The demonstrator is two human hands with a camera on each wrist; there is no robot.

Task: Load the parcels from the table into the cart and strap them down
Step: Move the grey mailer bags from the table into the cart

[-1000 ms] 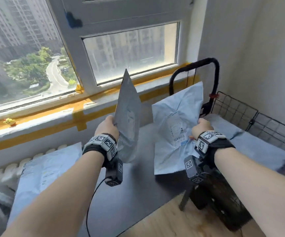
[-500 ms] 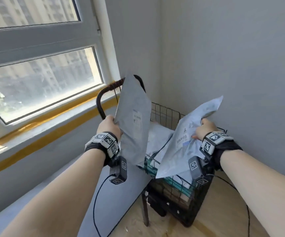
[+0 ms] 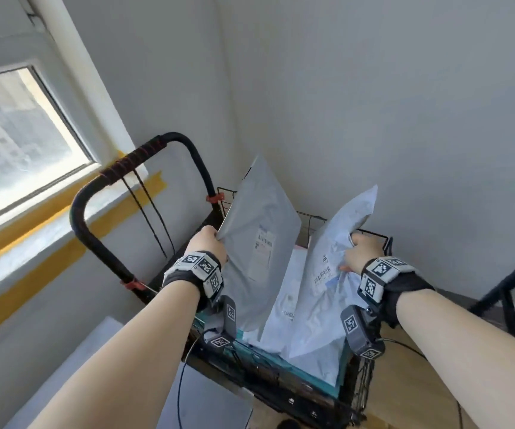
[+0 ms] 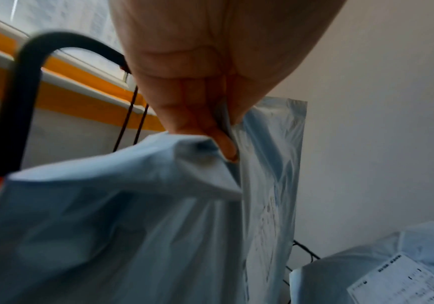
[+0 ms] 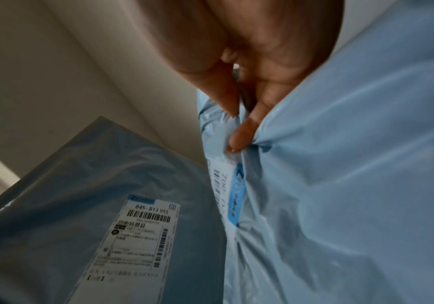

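Head view: left hand [image 3: 207, 243] pinches a flat grey plastic mailer [image 3: 259, 243], right hand [image 3: 358, 252] a crumpled pale-blue mailer [image 3: 327, 292], both gripped by their edges above the black wire cart [image 3: 358, 385], likely for dropping in.

Wire-mesh cart [image 3: 362, 379] stands in wall corner, black tubular handle [image 3: 95, 193] at its left; flat plastic mailer parcels [image 3: 290, 308] lie inside.

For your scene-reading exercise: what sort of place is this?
Probably a plain room used for packing, not a warehouse: a window, bare walls, and a wire cart of mailers.
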